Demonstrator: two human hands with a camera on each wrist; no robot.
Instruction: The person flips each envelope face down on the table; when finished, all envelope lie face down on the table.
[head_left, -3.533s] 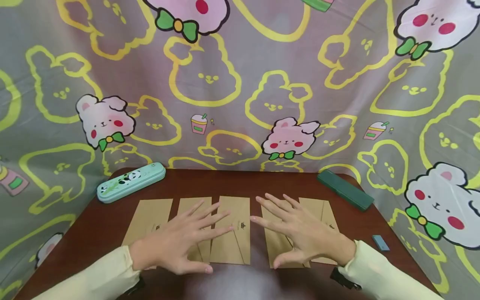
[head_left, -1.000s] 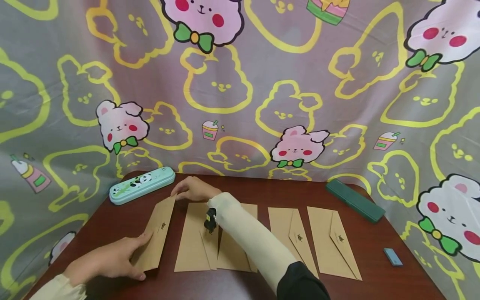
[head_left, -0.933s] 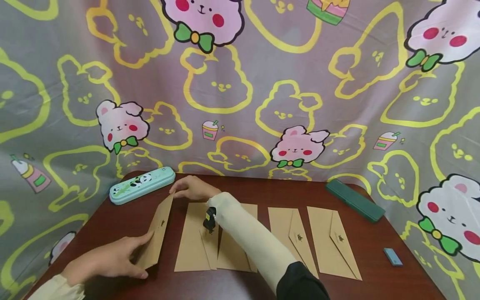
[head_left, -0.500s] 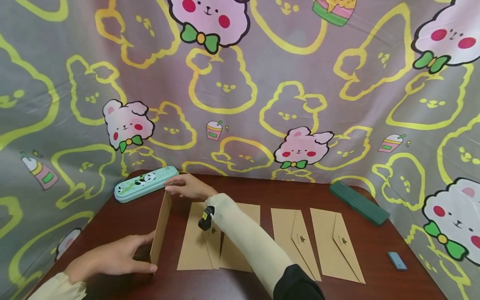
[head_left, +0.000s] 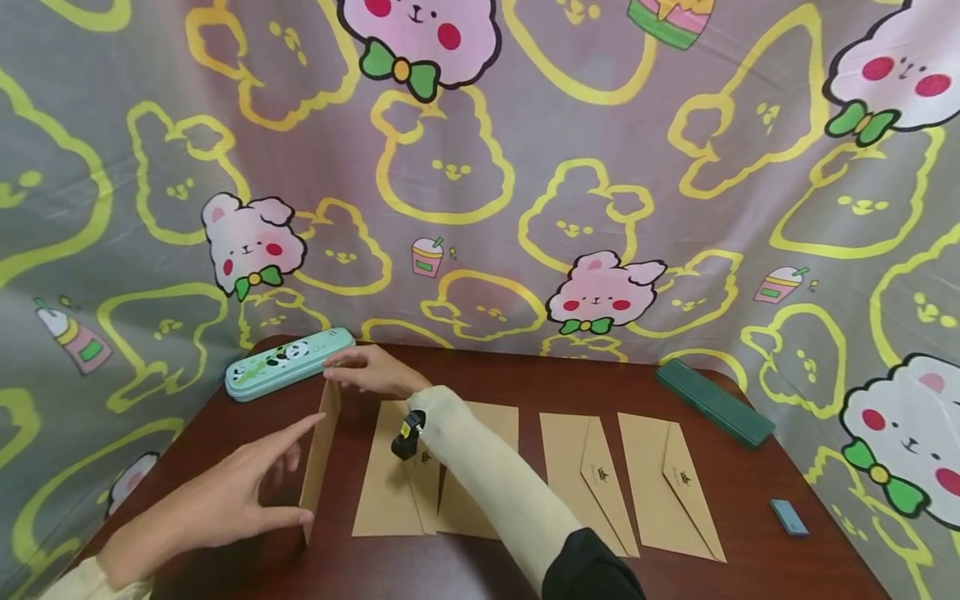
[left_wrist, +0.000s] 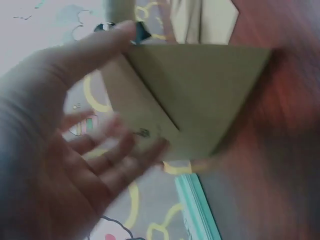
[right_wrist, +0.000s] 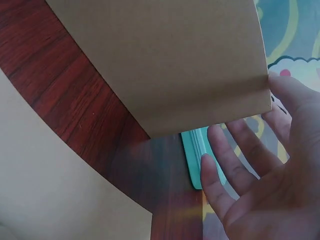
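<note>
A brown kraft-paper envelope (head_left: pixel 322 450) stands on its long edge at the table's left side, almost edge-on in the head view. My right hand (head_left: pixel 381 372) pinches its far upper corner; in the right wrist view the thumb lies at the edge and the fingers are behind the envelope (right_wrist: pixel 175 65). My left hand (head_left: pixel 213 500) is beside its left face, fingers extended and spread, thumb at the near edge. In the left wrist view the pointed flap and small dark print of the envelope (left_wrist: pixel 200 90) show, partly blurred.
Several more envelopes lie flat in a row, among them one at the far right (head_left: pixel 660 475); the right sleeve covers part of the row. A mint panda pencil case (head_left: pixel 288 365) lies back left. A dark green case (head_left: pixel 712 402) and a blue eraser (head_left: pixel 789 517) lie right.
Both hands were spread over the flat envelopes at first. The leftmost envelope has since been tilted up onto its long edge. In the last half second the left fingers have loosened and straightened.
</note>
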